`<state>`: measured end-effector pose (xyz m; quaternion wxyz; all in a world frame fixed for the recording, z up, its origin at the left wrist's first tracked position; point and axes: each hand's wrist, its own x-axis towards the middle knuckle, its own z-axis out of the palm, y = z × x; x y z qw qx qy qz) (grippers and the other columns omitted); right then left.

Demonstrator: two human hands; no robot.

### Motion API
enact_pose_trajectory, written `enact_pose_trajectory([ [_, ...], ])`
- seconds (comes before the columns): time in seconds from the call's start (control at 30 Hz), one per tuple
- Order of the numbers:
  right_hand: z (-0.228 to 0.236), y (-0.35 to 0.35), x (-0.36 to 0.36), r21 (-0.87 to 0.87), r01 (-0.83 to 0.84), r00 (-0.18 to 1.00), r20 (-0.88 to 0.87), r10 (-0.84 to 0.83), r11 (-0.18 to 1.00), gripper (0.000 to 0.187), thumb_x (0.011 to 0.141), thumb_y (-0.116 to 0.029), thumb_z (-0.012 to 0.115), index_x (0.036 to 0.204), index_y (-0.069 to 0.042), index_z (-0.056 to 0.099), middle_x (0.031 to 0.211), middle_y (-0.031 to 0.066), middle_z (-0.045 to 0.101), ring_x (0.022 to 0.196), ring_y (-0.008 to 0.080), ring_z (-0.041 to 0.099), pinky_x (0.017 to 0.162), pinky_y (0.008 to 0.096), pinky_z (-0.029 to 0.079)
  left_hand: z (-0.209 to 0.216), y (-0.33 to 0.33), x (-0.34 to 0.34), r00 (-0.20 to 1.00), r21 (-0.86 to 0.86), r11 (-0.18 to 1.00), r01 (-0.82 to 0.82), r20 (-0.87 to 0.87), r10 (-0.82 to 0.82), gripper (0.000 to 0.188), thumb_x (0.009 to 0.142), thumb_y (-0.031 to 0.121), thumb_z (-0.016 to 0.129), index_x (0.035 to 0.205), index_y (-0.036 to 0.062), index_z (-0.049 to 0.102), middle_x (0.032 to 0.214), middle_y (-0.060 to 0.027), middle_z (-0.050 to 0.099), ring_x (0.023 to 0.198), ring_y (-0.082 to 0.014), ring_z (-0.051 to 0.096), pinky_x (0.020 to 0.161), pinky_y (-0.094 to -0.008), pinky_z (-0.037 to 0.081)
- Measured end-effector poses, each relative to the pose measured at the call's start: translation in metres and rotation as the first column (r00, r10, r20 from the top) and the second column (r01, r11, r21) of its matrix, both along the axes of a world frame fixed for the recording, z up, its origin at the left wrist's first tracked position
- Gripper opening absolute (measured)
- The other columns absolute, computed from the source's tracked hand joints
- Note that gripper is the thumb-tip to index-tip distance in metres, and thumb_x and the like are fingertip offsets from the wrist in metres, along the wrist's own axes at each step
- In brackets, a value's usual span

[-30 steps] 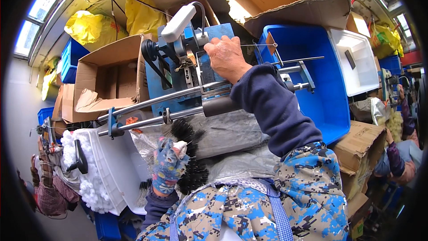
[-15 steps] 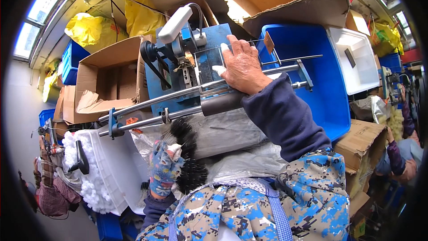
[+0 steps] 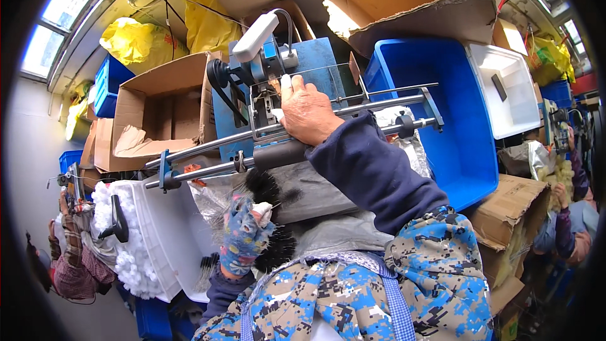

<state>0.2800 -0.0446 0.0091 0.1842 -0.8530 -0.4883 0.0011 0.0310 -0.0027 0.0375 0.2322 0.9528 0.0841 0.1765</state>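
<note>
Right hand (image 3: 307, 113) lay flat, fingers (image 3: 287, 85) loosely open, over the steel rails (image 3: 379, 104) of the blue bench machine (image 3: 319, 66). Gloved left hand (image 3: 245, 233) was closed around a black bristle brush (image 3: 264, 191) below the rails. Best to keep the brush steady, clear of the belt.

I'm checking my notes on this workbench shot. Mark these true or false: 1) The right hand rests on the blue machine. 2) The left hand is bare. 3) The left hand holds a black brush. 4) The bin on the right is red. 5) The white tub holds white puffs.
1) True: the right hand lies on the blue machine, at its rails.
2) False: the left hand wears a patterned glove.
3) True: it grips a black brush.
4) False: the bin is blue.
5) True: the white tub holds white puffs.
</note>
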Motion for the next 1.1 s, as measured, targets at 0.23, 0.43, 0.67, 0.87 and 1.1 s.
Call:
enact_pose_trajectory([
  [0.23, 0.000, -0.009, 0.009, -0.004, -0.112, 0.994, 0.004, 0.112, 0.994, 0.058, 0.078, -0.027, 0.062, 0.115, 0.012, 0.042, 0.096, 0.0229, 0.050, 0.074, 0.0326, 0.059, 0.067, 0.0373, 0.050, -0.004, 0.005, -0.018, 0.993, -0.003, 0.996, -0.085, -0.083, 0.085, 0.035, 0.063, 0.013, 0.070, 0.098, 0.0133, 0.063, 0.086, -0.0082, 0.060, 0.085, -0.0319, 0.057, 0.072, -0.0421, 0.042],
  [0.43, 0.019, -0.053, 0.046, -0.133, -0.046, 0.998, 0.028, 0.050, 0.990, 0.040, 0.073, -0.025, 0.067, 0.100, 0.003, 0.056, 0.107, 0.0184, 0.048, 0.097, 0.0320, 0.050, 0.073, 0.0431, 0.046, -0.017, 0.010, -0.013, 0.996, 0.018, 0.997, -0.071, 0.053, 0.070, 0.030, 0.064, -0.001, 0.066, 0.092, 0.0086, 0.062, 0.067, -0.0098, 0.053, 0.062, -0.0271, 0.054, 0.054, -0.0365, 0.041],
  [0.67, 0.030, -0.040, 0.077, -0.190, 0.055, 0.932, 0.362, 0.017, 0.980, 0.019, 0.077, -0.013, 0.058, 0.094, -0.005, 0.062, 0.097, 0.0094, 0.059, 0.098, 0.0261, 0.050, 0.082, 0.0431, 0.035, -0.006, 0.001, -0.002, 0.997, -0.002, 1.000, -0.024, 0.069, 0.024, 0.030, 0.066, -0.002, 0.062, 0.095, 0.0048, 0.061, 0.076, -0.0097, 0.060, 0.066, -0.0267, 0.057, 0.058, -0.0350, 0.044],
  [0.87, 0.048, -0.059, 0.063, -0.291, -0.117, 0.959, 0.214, 0.184, 0.949, 0.009, 0.071, -0.003, 0.057, 0.076, -0.011, 0.060, 0.074, 0.0029, 0.062, 0.080, 0.0219, 0.055, 0.077, 0.0376, 0.034, 0.008, 0.003, -0.019, 0.980, -0.125, 0.974, -0.190, 0.035, 0.196, 0.025, 0.070, 0.003, 0.065, 0.095, 0.0051, 0.062, 0.082, -0.0091, 0.059, 0.067, -0.0211, 0.058, 0.056, -0.0310, 0.045],
  [1.1, 0.060, -0.124, -0.030, 0.200, -0.436, 0.834, -0.277, 0.478, 0.877, 0.043, 0.058, 0.002, 0.062, 0.101, -0.002, 0.056, 0.096, 0.0110, 0.056, 0.087, 0.0274, 0.050, 0.075, 0.0385, 0.038, -0.009, -0.002, -0.010, 0.965, -0.578, 0.781, -0.237, -0.044, 0.260, 0.026, 0.073, -0.002, 0.061, 0.098, 0.0037, 0.061, 0.075, -0.0079, 0.060, 0.072, -0.0213, 0.061, 0.061, -0.0305, 0.047],
])
